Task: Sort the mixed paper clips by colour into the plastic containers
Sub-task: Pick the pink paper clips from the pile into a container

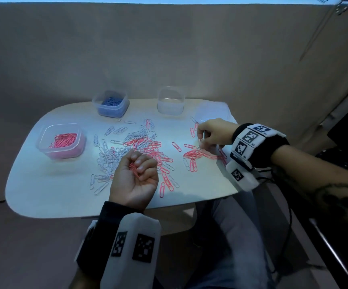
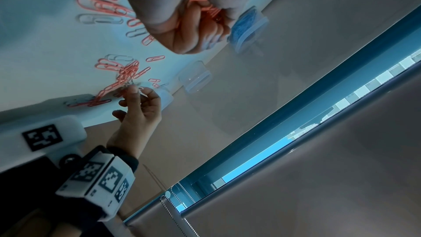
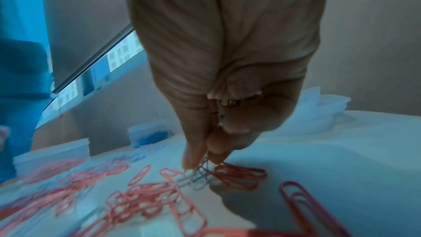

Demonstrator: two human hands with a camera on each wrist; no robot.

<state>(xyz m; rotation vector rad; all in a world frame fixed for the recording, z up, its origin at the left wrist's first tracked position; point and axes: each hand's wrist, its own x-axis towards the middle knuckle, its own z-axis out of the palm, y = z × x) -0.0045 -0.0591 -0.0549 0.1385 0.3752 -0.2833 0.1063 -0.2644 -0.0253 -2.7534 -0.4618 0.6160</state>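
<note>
Roughly midway, judging from the head view: pink tub [image 1: 61, 140] and blue tub [image 1: 111, 103] part filled, clear tub [image 1: 170, 99] apparently empty, mixed pile [image 1: 139, 147] between them on the table [image 1: 43, 190].

Left wrist view: left hand [image 2: 193, 15] curled round pink clips [image 2: 205, 5].

Right wrist view: right hand [image 3: 227, 78] pinches white clips [image 3: 200, 168] right of the pile.

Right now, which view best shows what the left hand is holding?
Head view: the left hand lies palm up, fingers curled round pink paper clips. The left wrist view shows them close but partly hidden; the right wrist view does not show them.
</note>
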